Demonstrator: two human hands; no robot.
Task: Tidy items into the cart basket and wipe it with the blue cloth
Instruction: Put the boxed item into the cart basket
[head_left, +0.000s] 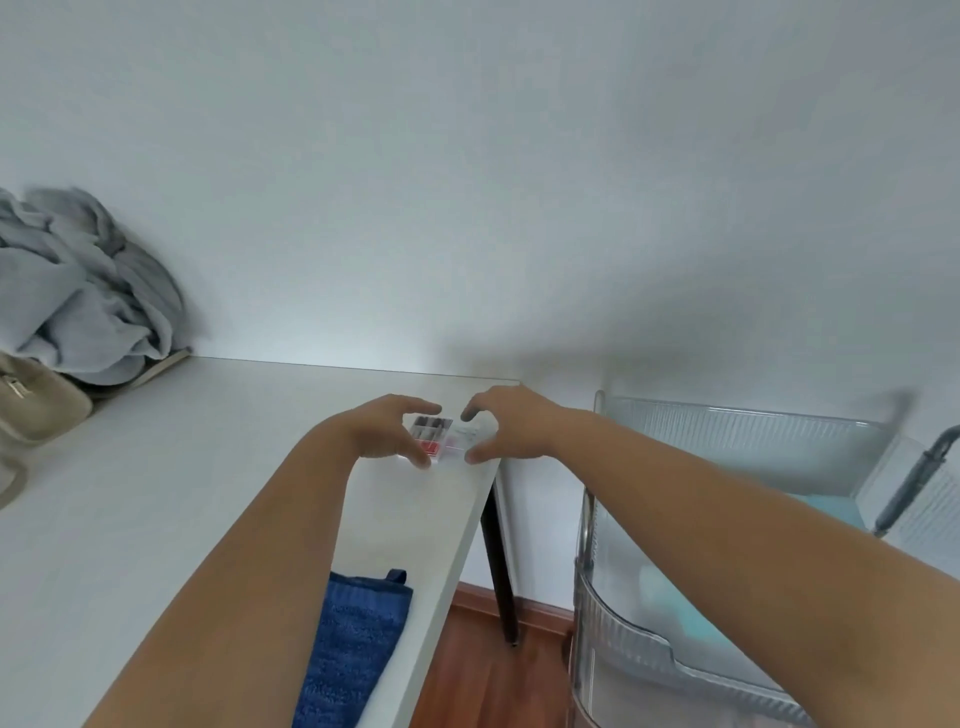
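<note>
A small clear plastic box with red and dark contents lies near the far right corner of the white table. My left hand curves around its left end and my right hand around its right end, fingers and thumbs touching or almost touching its sides. The box still rests on the table. The blue cloth lies on the table's near right edge, partly under my left forearm. The translucent cart basket stands to the right of the table, partly hidden by my right forearm.
A grey crumpled fabric pile and a beige bag sit at the table's far left against the wall. A grey folded umbrella hangs at the cart's right side. Wooden floor and a black table leg show between table and cart.
</note>
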